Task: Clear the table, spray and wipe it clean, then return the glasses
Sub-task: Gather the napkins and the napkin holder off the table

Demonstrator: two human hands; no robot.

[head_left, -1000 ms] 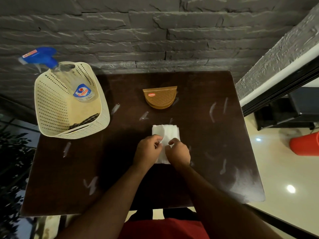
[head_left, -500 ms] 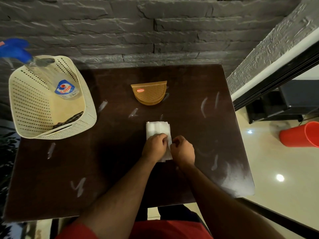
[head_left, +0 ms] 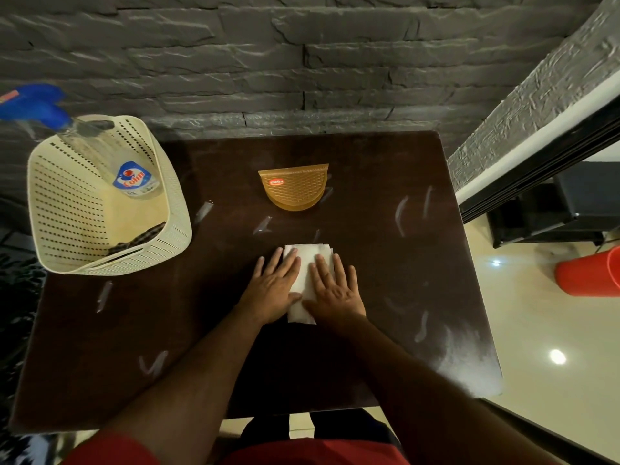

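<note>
Both hands lie flat, fingers straight, pressing on a white folded tissue at the middle of the dark worktop. Left hand covers the tissue's left edge; right hand covers its right side. Neither hand grasps anything: palms face down, and the 2 thumbs nearly meet over the tissue.

Beyond the tissue, near the wall, a tan half-round holder stands on the worktop, well apart from the hands. At the far left corner a cream perforated basket overhangs the worktop edge. Inside it, a spray bottle with a blue trigger head leans against the rear rim, and a dark cloth lies at the basket's near wall.

Pale streaks mark the worktop surface in several places. A red bucket stands on the floor at right.
</note>
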